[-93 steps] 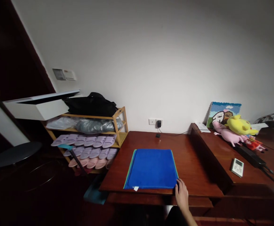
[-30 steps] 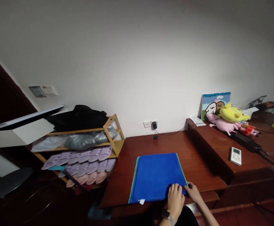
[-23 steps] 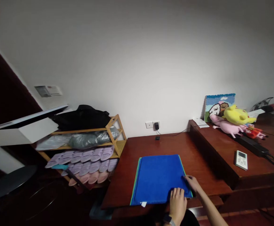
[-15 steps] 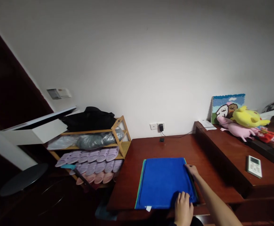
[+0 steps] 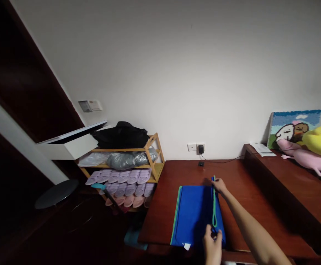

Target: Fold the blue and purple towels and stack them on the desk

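Note:
A blue towel [image 5: 192, 215] with green edging lies folded flat on the brown table, a small white tag at its near edge. My right hand [image 5: 220, 186] pinches the far corner of its right side and holds it up off the layer below. Along that raised part the green edging hangs in a narrow loop. At the near end of the same side is my left hand [image 5: 212, 244], its thumb and fingers closed around the cloth, partly hidden by the fabric.
The brown table [image 5: 160, 195] meets a wall with a socket and black plug [image 5: 200, 149]. To the left stands a wooden rack [image 5: 157, 171] with slippers [image 5: 132, 176] and a black bag [image 5: 120, 135]. Plush toys [image 5: 306, 154] lie on the raised right-hand surface.
The towel's right side has been lifted and brought leftward by both hands, so its green edging now shows upright. The view has turned a little left.

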`<action>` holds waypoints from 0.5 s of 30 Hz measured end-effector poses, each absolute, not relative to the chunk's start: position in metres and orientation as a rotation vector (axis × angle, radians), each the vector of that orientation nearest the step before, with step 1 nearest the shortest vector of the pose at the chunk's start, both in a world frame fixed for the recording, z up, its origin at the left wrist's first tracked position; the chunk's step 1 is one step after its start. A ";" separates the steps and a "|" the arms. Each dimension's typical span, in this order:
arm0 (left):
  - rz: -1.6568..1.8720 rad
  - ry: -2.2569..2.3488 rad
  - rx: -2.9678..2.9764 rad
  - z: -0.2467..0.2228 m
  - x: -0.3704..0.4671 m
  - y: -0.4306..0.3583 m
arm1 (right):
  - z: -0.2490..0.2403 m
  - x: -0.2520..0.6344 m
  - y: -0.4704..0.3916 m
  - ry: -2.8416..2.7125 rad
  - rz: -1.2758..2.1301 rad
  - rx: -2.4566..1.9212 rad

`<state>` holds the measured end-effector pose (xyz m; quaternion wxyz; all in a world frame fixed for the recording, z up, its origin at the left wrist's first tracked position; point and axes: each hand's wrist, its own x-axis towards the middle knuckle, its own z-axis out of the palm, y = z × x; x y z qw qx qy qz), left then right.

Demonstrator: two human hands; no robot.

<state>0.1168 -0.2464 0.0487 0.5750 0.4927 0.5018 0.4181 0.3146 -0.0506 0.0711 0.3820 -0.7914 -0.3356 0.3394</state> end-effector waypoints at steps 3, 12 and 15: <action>1.057 1.200 0.791 0.037 0.087 -0.232 | 0.070 0.265 -0.030 -0.978 0.898 -2.001; 0.669 1.440 0.788 -0.009 0.046 -0.238 | 0.039 0.223 -0.103 -1.231 0.690 -1.727; 0.599 1.367 0.883 -0.013 0.056 -0.244 | 0.023 0.239 -0.148 -1.137 0.570 -1.738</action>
